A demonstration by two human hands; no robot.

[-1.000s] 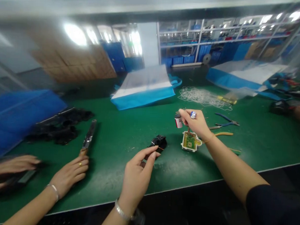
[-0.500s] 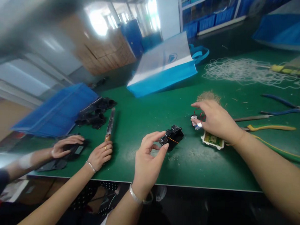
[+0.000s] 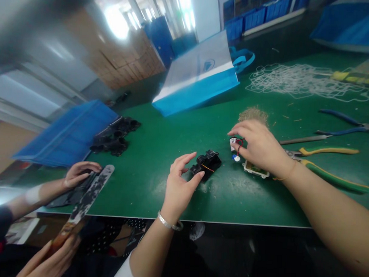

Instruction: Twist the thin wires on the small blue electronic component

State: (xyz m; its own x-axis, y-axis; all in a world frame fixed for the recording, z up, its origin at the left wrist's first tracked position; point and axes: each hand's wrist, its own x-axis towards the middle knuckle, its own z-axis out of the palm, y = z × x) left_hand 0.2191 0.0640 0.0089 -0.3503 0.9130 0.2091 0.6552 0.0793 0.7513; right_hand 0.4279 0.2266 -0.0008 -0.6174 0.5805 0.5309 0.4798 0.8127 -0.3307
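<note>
Black plastic part (image 3: 207, 164) lies on the green surface (image 3: 159, 154) near the front edge, just at the fingertips of the left hand (image 3: 179, 187). That hand is spread loosely, thumb and forefinger apart and curved toward the part's near end; whether the thumb tip touches it or stops just short cannot be told. A silver bracelet sits on that wrist. The right hand (image 3: 259, 145) is at 3 o'clock from the part, palm down, fingers bent and closed on a small white piece with red wire (image 3: 236, 143) and a blue-tipped bit beneath it. Under the heel of this hand lies a white-framed circuit board (image 3: 254, 169), partly hidden.

The black part is a small, knobbly moulding with a thin orange line across its side. It rests between the two hands, closer to the left one, and apart from the right.

At 3 o'clock beyond the right hand lie yellow-and-green handled pliers (image 3: 329, 151) and blue-handled pliers (image 3: 345, 124). At 12 o'clock stands a blue and white bag (image 3: 201, 78); at 10 o'clock, a heap of black parts (image 3: 114, 138). At 8 o'clock a co-worker's hand (image 3: 80, 171) rests on a dark piece, and another holds a worn blade (image 3: 85, 199).
</note>
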